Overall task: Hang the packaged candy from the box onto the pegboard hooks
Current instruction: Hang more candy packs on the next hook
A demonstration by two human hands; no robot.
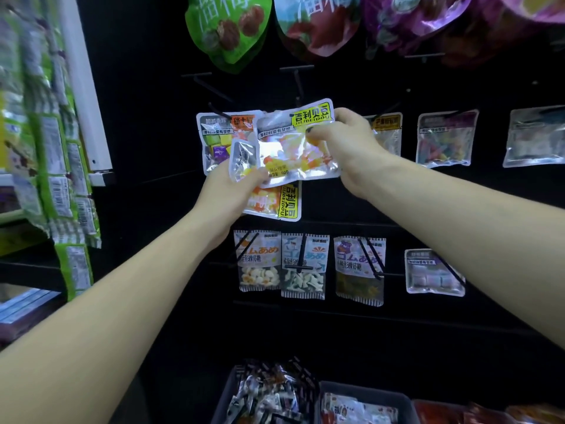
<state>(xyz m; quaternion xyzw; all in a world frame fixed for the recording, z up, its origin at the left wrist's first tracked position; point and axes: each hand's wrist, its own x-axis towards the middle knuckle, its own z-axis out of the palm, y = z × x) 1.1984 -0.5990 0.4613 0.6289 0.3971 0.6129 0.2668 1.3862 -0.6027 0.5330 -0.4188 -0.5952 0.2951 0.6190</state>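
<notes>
My right hand (345, 148) pinches the upper right of a clear candy packet with a yellow label (293, 142), held up in front of the black pegboard (153, 117) near an empty hook (298, 84). My left hand (226, 191) grips a small bunch of similar packets (275, 200) just below and left, one turned sideways. Another packet with coloured cubes (214, 139) hangs on the hook behind them. The grey box (223, 402) of packets sits at the bottom centre.
Several candy packets hang on hooks to the right (444, 139) and in the row below (305, 267). Large green and red pouches (229, 29) hang above. Green packets (55, 166) crowd the left shelf. A second bin (363, 402) sits right of the box.
</notes>
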